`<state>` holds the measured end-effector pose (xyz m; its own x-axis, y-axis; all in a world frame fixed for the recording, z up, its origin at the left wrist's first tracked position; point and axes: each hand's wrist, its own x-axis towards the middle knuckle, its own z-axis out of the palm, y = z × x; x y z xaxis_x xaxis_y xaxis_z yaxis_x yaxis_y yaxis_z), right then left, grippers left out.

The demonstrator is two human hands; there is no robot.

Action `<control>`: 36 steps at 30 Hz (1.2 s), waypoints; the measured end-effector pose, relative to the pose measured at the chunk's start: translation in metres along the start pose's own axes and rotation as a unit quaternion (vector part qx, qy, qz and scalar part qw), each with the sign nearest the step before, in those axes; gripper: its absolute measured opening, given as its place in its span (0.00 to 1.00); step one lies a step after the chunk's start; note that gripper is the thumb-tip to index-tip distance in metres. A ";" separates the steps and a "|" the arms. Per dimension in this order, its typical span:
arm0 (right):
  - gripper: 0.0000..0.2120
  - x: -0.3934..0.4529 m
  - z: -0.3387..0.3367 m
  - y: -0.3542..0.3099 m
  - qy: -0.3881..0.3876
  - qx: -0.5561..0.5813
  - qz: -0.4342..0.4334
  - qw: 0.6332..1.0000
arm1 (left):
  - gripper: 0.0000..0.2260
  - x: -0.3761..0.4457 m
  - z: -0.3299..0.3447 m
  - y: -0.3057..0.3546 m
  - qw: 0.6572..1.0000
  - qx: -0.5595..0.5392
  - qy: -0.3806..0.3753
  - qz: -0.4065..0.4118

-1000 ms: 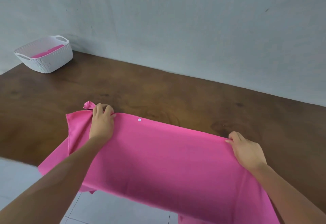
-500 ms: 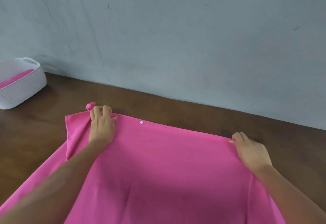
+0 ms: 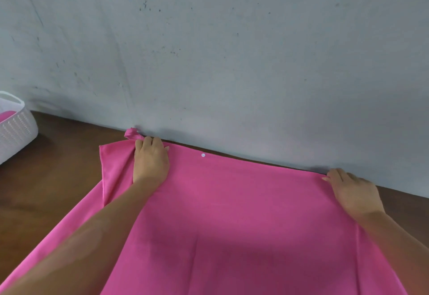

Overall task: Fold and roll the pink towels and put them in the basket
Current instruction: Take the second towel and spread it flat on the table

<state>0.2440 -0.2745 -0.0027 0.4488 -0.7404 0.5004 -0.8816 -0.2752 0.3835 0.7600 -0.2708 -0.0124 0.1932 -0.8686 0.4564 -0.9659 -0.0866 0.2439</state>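
A grey wall (image 3: 232,51) is seen behind a dark wooden tabletop (image 3: 58,178), across which a large pink towel (image 3: 232,225) is spread, its far edge at the wall. The cloth is judged thin, limp and light, best taken at its far corners. The left hand (image 3: 151,162) is clenched on a bunched far corner; the right hand (image 3: 352,192) pinches the opposite one. A white basket (image 3: 16,130) is glimpsed far left.
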 end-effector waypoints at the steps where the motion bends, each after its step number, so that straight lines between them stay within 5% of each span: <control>1: 0.17 0.002 0.003 0.001 0.015 -0.010 -0.007 1.000 | 0.08 0.002 0.001 0.000 1.000 0.002 -0.004 -0.001; 8: 0.12 0.009 0.004 -0.006 0.015 -0.052 0.006 0.999 | 0.08 0.012 0.006 -0.001 0.999 -0.015 -0.034 0.000; 15: 0.11 0.023 -0.061 -0.127 -0.071 0.093 0.182 0.976 | 0.06 -0.020 -0.032 0.002 0.995 -0.085 -0.043 -0.040; 20: 0.19 0.026 -0.102 -0.213 -0.130 0.229 0.215 0.940 | 0.31 -0.057 -0.061 -0.004 0.978 -0.061 -0.151 -0.132; 25: 0.29 0.036 -0.122 -0.266 -0.207 0.300 0.237 0.901 | 0.37 -0.056 -0.069 -0.025 0.941 -0.128 -0.245 -0.197; 31: 0.34 0.019 -0.113 -0.279 -0.265 0.241 0.208 0.910 | 0.37 -0.040 -0.066 -0.085 0.959 -0.053 -0.240 -0.142; 36: 0.35 0.019 -0.112 -0.279 -0.264 0.224 0.200 0.917 | 0.38 -0.023 -0.068 -0.141 0.961 0.028 -0.276 -0.012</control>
<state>0.5150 -0.1425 -0.0134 0.0474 -0.9981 0.0402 -0.9849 -0.0534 -0.1646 0.9036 -0.2054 0.0007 0.1090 -0.9912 -0.0753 -0.9733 -0.1218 0.1945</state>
